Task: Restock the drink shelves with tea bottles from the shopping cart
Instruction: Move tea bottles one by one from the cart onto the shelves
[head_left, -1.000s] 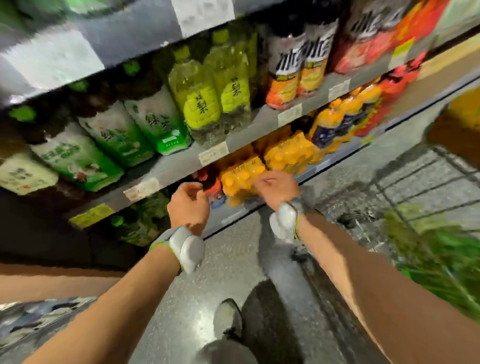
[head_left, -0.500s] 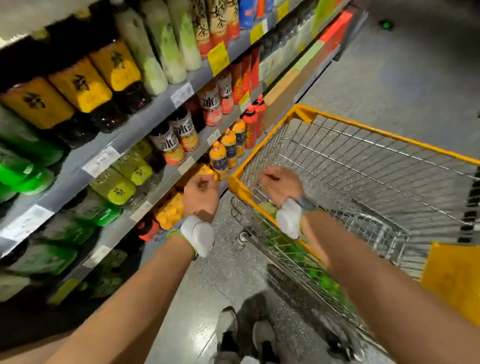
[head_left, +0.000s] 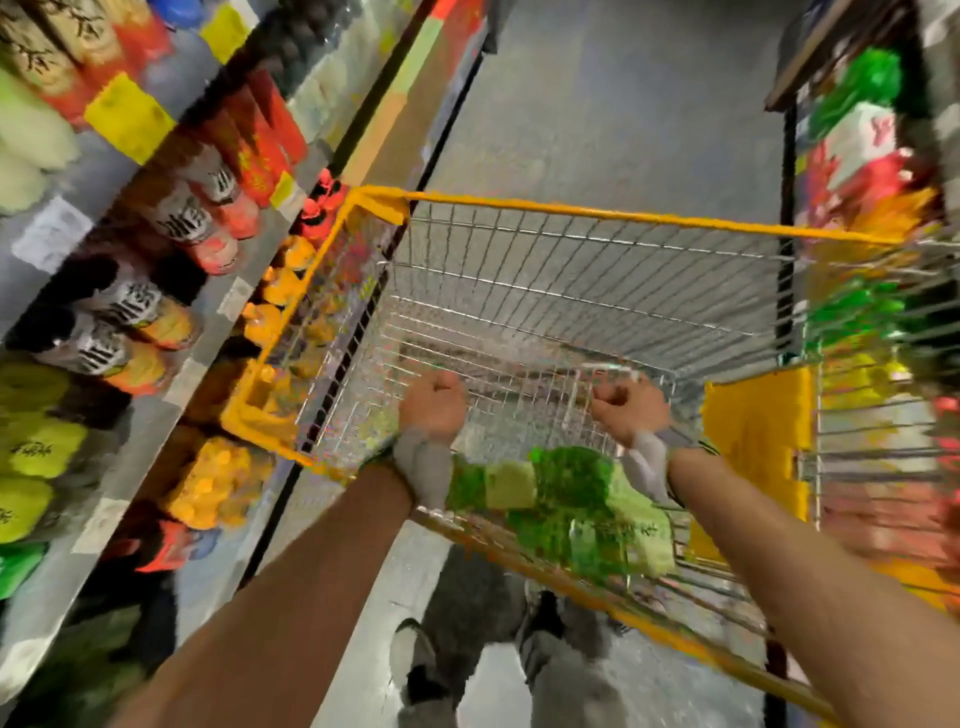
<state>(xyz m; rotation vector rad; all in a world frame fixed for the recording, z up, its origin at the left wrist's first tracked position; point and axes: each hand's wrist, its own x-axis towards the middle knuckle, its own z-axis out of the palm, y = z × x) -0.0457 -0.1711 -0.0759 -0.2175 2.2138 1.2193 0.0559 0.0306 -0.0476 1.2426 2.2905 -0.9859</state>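
A wire shopping cart (head_left: 571, 210) with a yellow rim stands in the aisle in front of me. Several green-labelled tea bottles (head_left: 571, 483) lie at its near end, blurred. My left hand (head_left: 434, 402) hovers over the basket just beyond the bottles, fingers curled into a fist with nothing in it. My right hand (head_left: 628, 408) is level with it to the right, also curled and empty. The drink shelves (head_left: 208, 332) run along the left, filled with yellow, green, orange and red bottles.
The cart's left side is close to the shelf edge. A yellow seat flap (head_left: 753, 426) hangs at the cart's right near end. Another stocked rack (head_left: 857, 135) stands at the right. Grey floor stretches ahead, and my feet (head_left: 415, 654) are below the cart handle.
My view has swung from the shelves to the cart. Both fists, which were in front of the lower shelf, now hang over the cart basket above the green bottles.
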